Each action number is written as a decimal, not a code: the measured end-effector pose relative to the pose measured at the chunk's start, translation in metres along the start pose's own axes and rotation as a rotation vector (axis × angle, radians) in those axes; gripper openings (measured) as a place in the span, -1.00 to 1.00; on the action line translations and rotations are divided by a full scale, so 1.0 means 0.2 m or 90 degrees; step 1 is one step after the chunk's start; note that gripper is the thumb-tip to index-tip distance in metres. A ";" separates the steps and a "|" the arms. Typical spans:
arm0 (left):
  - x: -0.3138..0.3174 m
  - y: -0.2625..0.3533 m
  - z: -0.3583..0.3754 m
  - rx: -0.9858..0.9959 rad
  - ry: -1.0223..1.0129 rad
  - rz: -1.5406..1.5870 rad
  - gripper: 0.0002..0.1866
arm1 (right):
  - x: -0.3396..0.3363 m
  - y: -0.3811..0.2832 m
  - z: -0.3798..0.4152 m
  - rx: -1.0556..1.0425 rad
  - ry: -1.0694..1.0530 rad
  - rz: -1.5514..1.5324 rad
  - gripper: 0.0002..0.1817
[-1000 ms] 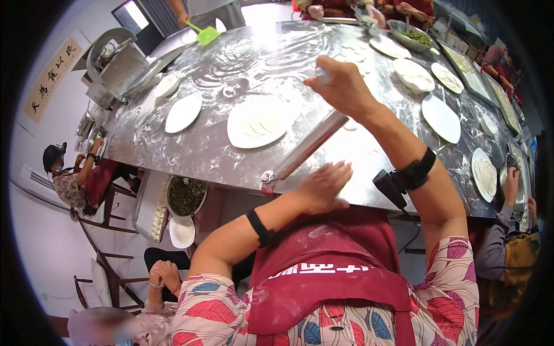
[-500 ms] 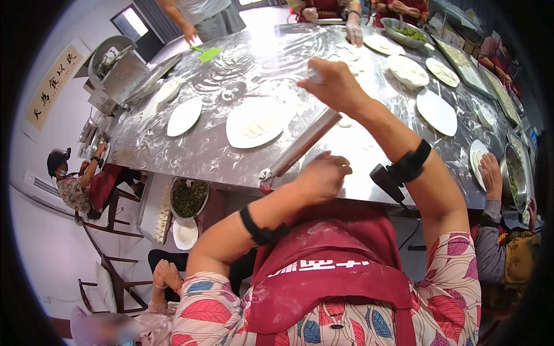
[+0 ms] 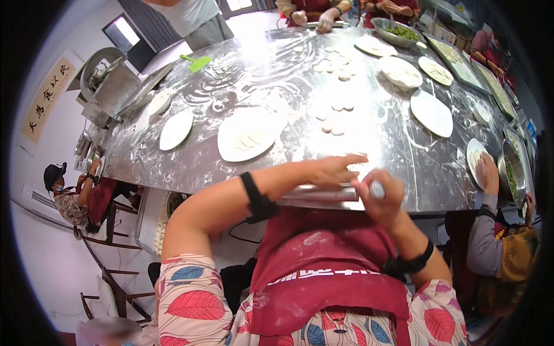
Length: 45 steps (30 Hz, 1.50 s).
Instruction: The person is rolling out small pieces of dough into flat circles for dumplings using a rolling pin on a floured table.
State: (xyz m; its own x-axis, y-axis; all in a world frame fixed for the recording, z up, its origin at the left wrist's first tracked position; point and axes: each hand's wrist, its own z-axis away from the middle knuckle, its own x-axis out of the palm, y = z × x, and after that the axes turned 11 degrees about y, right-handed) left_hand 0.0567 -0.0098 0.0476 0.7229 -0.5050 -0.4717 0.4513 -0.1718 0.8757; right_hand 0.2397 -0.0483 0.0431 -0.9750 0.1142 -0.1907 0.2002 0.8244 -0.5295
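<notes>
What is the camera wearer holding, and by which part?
The right hand grips a rolling pin by its right-end handle; whether the left hand holds anything can't be told.

The right fingers [image 3: 371, 203] partly hide the rolling pin [image 3: 333, 195]; the top edge crops a standing person [image 3: 196, 22].

Cream paper scroll with black brushed characters [image 3: 46, 104] hangs on white wall [image 3: 33, 170] at left, grey metal machine with rounded hood [image 3: 117, 84] to its right, bright green scraper [image 3: 200, 63] lying farther right, dark wooden chairs [image 3: 120, 286] lower left.
</notes>
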 end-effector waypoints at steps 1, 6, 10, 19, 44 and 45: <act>0.05 -0.04 -0.08 0.091 -0.090 -0.019 -0.54 | -0.01 -0.03 0.02 -0.019 0.006 -0.013 -0.76; 0.08 -0.14 -0.28 0.381 -0.159 -0.499 -0.39 | -0.03 0.01 0.10 0.044 0.002 -0.074 -0.75; 0.01 -0.27 -0.23 0.397 -0.109 -0.580 -0.17 | -0.02 0.09 0.12 0.101 0.028 -0.100 -0.76; -0.42 -0.27 0.06 0.017 0.049 -0.670 -0.58 | -0.01 0.16 0.14 0.167 0.042 -0.122 -0.77; -0.36 -0.21 -0.42 -0.450 0.405 -0.283 -0.48 | 0.07 0.29 0.14 0.276 0.025 -0.089 -0.76; -0.35 -0.19 -0.42 -0.445 0.403 -0.293 -0.51 | 0.06 0.28 0.14 0.286 0.029 -0.093 -0.76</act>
State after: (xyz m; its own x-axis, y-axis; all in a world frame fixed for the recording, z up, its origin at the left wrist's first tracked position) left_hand 0.0335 0.1033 0.0388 0.4548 0.0539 -0.8890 0.8083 0.3942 0.4374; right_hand 0.2413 -0.0154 -0.0123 -0.9973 0.0475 -0.0569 0.0732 0.5127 -0.8554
